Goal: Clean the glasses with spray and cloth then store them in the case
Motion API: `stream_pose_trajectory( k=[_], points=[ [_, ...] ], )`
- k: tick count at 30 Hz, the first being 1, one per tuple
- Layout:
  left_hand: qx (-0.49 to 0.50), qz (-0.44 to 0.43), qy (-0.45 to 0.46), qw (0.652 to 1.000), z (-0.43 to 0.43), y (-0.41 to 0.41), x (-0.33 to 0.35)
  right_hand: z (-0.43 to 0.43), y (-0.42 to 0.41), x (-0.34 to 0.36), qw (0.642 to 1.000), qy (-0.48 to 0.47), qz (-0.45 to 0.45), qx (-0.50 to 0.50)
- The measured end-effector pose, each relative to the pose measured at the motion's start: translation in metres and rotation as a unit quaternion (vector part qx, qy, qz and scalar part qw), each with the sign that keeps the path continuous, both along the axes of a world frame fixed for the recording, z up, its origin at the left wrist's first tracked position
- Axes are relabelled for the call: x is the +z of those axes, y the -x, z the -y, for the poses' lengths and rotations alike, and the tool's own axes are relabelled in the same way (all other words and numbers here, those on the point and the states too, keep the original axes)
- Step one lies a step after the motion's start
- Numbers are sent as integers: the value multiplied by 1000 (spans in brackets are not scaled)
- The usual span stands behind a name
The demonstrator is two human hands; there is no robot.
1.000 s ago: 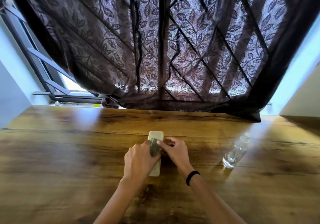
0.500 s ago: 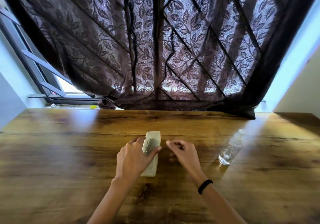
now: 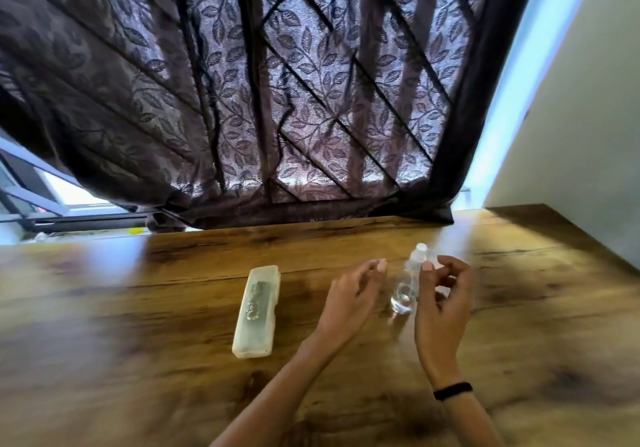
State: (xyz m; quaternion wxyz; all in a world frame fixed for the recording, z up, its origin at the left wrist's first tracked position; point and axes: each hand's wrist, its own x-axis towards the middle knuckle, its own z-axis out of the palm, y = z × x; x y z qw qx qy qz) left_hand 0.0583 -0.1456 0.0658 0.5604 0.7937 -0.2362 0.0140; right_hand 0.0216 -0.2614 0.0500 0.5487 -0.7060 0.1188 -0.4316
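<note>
A pale translucent glasses case (image 3: 257, 310) lies closed on the wooden table (image 3: 104, 325), left of both hands, with a dark shape showing through its lid. A small clear spray bottle (image 3: 408, 282) with a white cap stands upright between my hands. My left hand (image 3: 353, 296) is just left of the bottle, fingers apart, holding nothing. My right hand (image 3: 441, 303) is just right of it, fingers curled and apart, with the thumb tip near the bottle's neck. No cloth or glasses are visible outside the case.
A dark leaf-patterned curtain (image 3: 294, 100) hangs along the table's far edge over a barred window. A wall (image 3: 581, 135) rises at the right. A black band (image 3: 453, 390) circles my right wrist.
Both hands left the glasses case and moved right to either side of the spray bottle. The case now lies alone on the table. The view shifted, too.
</note>
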Motion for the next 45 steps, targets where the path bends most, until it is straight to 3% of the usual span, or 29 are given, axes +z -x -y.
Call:
stream_pose_trajectory(
  k=[7, 15, 20, 25, 30, 40, 45],
  points=[
    [-51, -66, -29, 996, 28, -1, -11, 11, 2, -28, 985, -55, -141, 77],
    [-15, -33, 12, 999, 8, -11, -9, -15, -20, -23, 983, -40, -144, 109],
    [78, -14, 27, 997, -32, -37, 1, -49, -53, -5, 976, -15, -119, 180],
    [163, -51, 40, 984, -70, -61, 6, -83, -80, 8, 942, -35, -130, 308],
    [206, -50, 1, 977, -88, -69, 6, -103, -93, 8, 921, -70, -140, 356],
    [203, -49, -3, 978, -106, -71, -14, -106, -95, -5, 907, -20, -195, 373],
    [228, 11, -5, 974, -110, -70, -10, -96, -91, 1, 912, -13, -192, 361]
  ],
)
